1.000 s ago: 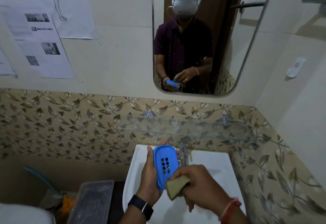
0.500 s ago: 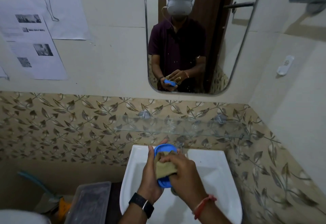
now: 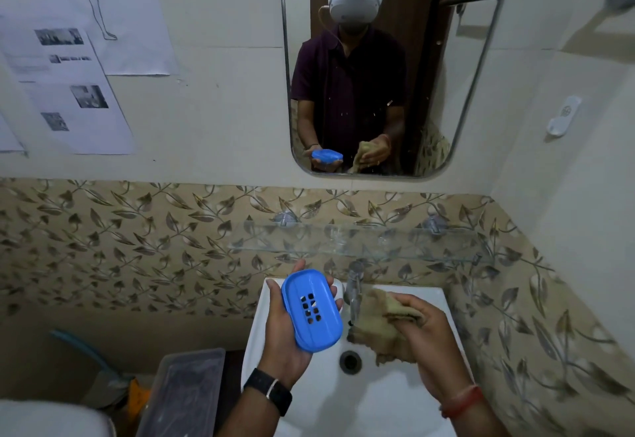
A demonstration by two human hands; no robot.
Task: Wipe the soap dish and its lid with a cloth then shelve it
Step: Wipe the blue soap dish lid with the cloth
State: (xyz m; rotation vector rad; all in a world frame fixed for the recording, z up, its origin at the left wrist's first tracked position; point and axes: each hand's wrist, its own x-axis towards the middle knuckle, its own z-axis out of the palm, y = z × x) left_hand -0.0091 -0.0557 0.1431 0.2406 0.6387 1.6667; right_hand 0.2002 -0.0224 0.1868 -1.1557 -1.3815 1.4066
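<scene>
A white ceramic washbasin (image 3: 385, 402) stands against the leaf-patterned tile wall; its bowl holds a dark round drain (image 3: 350, 362) near the middle, and a chrome tap (image 3: 354, 290) rises from its back rim, spout pointing down into the bowl; nothing else seems to lie in the bowl, though its near part is hidden behind forearms; above the basin a clear glass shelf (image 3: 360, 242) runs along the wall on two round metal brackets (image 3: 286, 218), and its surface looks bare as far as the glare allows; just left of the basin, lower down, sits a translucent plastic container (image 3: 182, 392) with a closed lid.
</scene>
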